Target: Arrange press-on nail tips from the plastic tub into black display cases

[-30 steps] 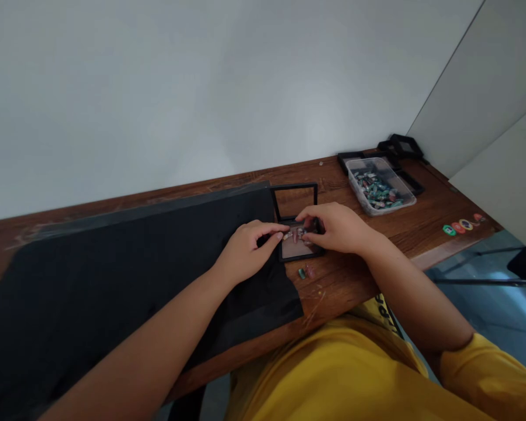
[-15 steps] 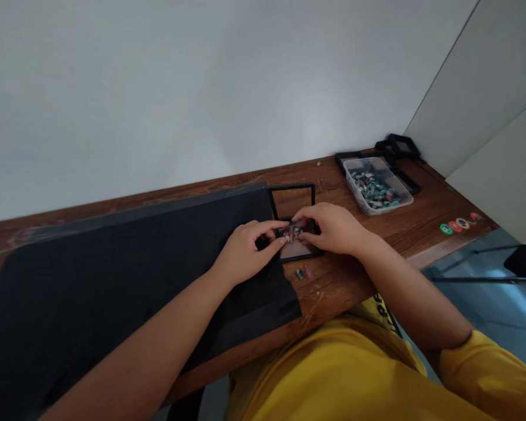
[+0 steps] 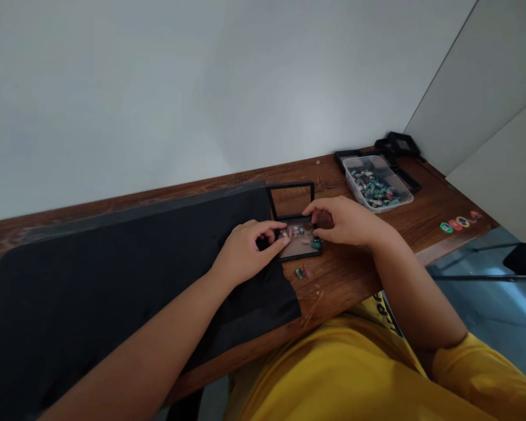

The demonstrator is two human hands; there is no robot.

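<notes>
A shallow black case (image 3: 296,255) lies on the table with its framed lid (image 3: 313,199) swung back. Small polished stones (image 3: 298,230) are scattered inside, pinkish and pale ones in the middle, a green stone (image 3: 316,243) by the right wall. My left hand (image 3: 249,248) grips the case's left side, thumb over the inside and forefinger at the back edge. At the right side is my right hand (image 3: 339,221), thumb and forefinger apart, forefinger near the back corner and thumb close to the green stone. Its other fingers are partly hidden.
A green stone (image 3: 298,273) and a pink stone (image 3: 307,271) lie in front of the case. Black cloth (image 3: 114,280) covers the table's left. At the right stand a clear tub (image 3: 366,204) of stones, more black cases (image 3: 403,143) and round stickers (image 3: 453,225).
My right hand has moved right from over the case's inside to its right edge, uncovering the stones there. My left hand has stayed in place.
</notes>
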